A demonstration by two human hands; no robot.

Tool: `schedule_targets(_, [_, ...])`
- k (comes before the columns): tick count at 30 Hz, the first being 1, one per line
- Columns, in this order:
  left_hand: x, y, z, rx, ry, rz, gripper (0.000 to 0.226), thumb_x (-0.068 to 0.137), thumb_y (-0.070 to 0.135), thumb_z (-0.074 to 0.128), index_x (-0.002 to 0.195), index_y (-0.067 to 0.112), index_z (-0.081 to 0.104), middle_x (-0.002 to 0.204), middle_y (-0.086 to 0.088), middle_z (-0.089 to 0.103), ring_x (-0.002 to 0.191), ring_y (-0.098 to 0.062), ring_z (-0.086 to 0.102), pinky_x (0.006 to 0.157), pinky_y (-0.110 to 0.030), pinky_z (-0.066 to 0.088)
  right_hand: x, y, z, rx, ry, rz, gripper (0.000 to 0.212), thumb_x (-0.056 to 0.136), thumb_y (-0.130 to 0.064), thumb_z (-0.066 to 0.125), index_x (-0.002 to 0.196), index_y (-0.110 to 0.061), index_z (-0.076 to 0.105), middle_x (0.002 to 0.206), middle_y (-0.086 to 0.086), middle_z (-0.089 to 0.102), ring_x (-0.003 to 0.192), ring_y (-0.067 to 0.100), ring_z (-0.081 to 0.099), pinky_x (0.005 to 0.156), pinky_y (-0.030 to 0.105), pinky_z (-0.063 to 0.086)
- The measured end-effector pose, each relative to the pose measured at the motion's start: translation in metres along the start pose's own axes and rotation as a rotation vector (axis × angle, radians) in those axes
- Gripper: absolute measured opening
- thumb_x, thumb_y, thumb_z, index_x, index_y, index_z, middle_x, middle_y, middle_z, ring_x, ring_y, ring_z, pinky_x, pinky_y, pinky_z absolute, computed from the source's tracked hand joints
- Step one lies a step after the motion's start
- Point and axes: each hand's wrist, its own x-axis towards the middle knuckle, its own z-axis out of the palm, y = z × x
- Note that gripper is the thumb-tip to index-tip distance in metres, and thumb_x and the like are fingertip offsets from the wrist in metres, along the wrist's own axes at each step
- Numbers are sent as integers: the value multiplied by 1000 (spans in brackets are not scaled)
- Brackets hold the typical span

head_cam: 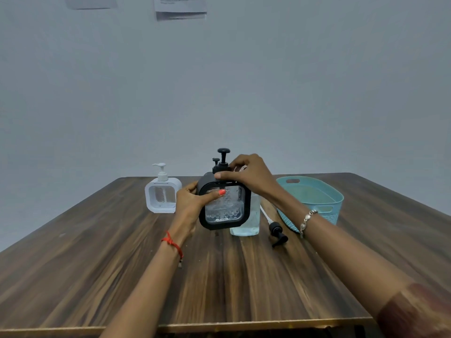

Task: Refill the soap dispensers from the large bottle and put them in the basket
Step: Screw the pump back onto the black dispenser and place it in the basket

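A black square soap dispenser (225, 208) with a clear window is held a little above the table, tilted toward me. My left hand (192, 203) grips its left side, thumb on the window. My right hand (246, 174) is closed around the collar of its black pump top (222, 158). Behind it stands the large clear bottle (246, 220) with pale blue liquid, mostly hidden and with no pump on it. A black pump with a white tube (277, 231) lies on the table beside the bottle. A white dispenser (162, 196) stands at the left. The teal basket (314, 191) sits at the right.
The dark wooden table (219, 276) runs to a front edge near me and a back edge by the grey wall. Papers (180, 7) hang on the wall above.
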Motion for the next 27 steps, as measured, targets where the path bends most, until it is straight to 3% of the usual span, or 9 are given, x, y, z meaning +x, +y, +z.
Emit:
schedule_targets(3, [0,1,1,5,7,6,42,58,1,81,98,3,66,83,-5,72,69,-13,71,61,-24,57,3,3,-2,8,-10,23,36,69,-38,79,90,-10,71,89,-2,64,83,11,58,70,22,43])
schedule_targets(6, [0,2,1,-8,7,6,40,55,4,81,92,6,67,80,-2,73,70,-14,71,60,-24,56,5,3,-7,178,-84,44,29,79,-26,72,102,-8,71,104,7,69,97,16,63,86,27,46])
schedule_targets(9, [-1,2,1,-2,11,8,37,58,0,81,92,7,67,81,-2,73,69,-13,71,60,-24,57,3,1,-5,202,-42,37,20,74,-18,77,88,-5,72,87,6,71,77,2,64,70,9,47])
schedule_targets(13, [-2,0,0,-2,29,5,39,59,1,81,96,5,67,87,-8,73,74,-17,71,64,-27,58,3,5,0,252,72,37,42,73,-28,77,61,8,59,55,9,53,47,3,49,51,8,38])
schedule_targets(15, [-2,1,-1,7,34,5,39,59,1,81,95,5,67,88,-8,72,74,-17,71,64,-27,58,3,4,0,300,39,49,37,77,-25,74,62,4,58,64,13,55,52,3,52,53,8,39])
schedule_targets(17, [-1,2,-1,15,29,10,39,57,1,82,93,7,67,84,-5,72,72,-16,71,62,-26,57,4,3,-1,349,-34,63,16,73,-14,75,74,-5,62,75,7,62,62,0,58,59,8,43])
schedule_targets(21, [-1,3,-1,8,31,3,38,57,3,82,91,7,67,84,-6,72,73,-19,71,65,-29,58,8,5,-2,422,-99,63,33,71,4,73,101,-5,61,83,5,67,72,8,66,68,17,53])
schedule_targets(24, [-1,5,-2,34,41,17,35,59,2,82,89,10,67,85,-6,72,75,-20,70,65,-29,58,6,1,0,328,-60,72,30,68,-9,80,94,-8,66,67,5,62,66,13,63,70,24,52])
schedule_targets(27, [-2,4,-3,17,34,9,40,57,3,83,94,5,67,89,-10,72,79,-24,70,72,-34,58,5,2,-2,362,-76,61,15,70,-12,79,81,-8,71,71,6,65,71,12,62,71,22,48])
